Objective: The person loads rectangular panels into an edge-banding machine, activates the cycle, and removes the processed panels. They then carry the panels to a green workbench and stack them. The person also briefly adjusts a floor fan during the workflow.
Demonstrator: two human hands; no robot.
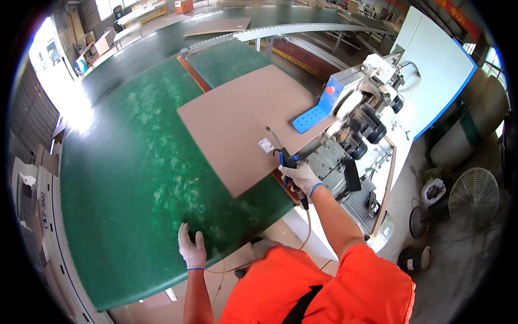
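In my gloved right hand [303,178] I grip a black and blue air blow gun [289,161], its thin bent nozzle pointing away over a brown panel [245,121]. A hose [309,221] hangs down from the gun's handle. The panel lies flat on a green surface [124,178], its right edge at the machine [350,124]; a small white label [266,144] is on it. My gloved left hand [192,249] is over the near part of the green surface, fingers stretched out, holding nothing. Whether its palm touches the surface I cannot tell.
A blue perforated bracket [313,117] overhangs the panel's right side. Behind, a curved roller rail [302,28] runs past another brown panel [218,27]. At the right stand a round wire fan guard [474,193] and a black bucket [414,258]. A pale machine frame [54,243] borders the left.
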